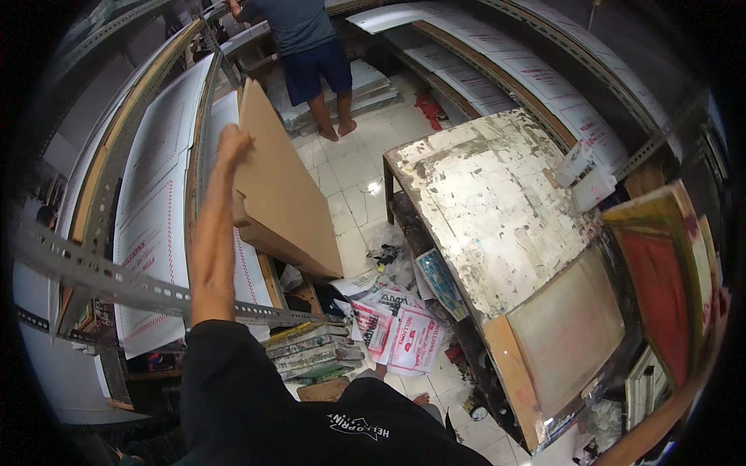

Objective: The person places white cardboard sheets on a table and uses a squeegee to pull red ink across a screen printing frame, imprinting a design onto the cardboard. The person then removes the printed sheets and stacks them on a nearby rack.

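Note:
My left arm reaches forward over the metal rack rail. My left hand (235, 144) is closed at the upper left edge of a large brown cardboard piece (284, 186), which stands tilted beside the left rack. Far out at the right rim, my right hand (715, 322) is next to a wooden-edged frame with a red panel (657, 264). It is dim and distorted there, so its fingers cannot be made out. The frame leans upright beside the worktable (497, 202), whose pale top is worn and stained.
White printed sheets (159, 179) lie on the left rack; more sheets (544, 78) fill the right shelves. A person (299, 39) in dark shorts stands barefoot ahead. Printed bags (416, 338) and crumpled plastic litter the tiled floor. Stained slabs (315, 349) are stacked near my body. A pale framed screen (556, 334) rests on the table's near end.

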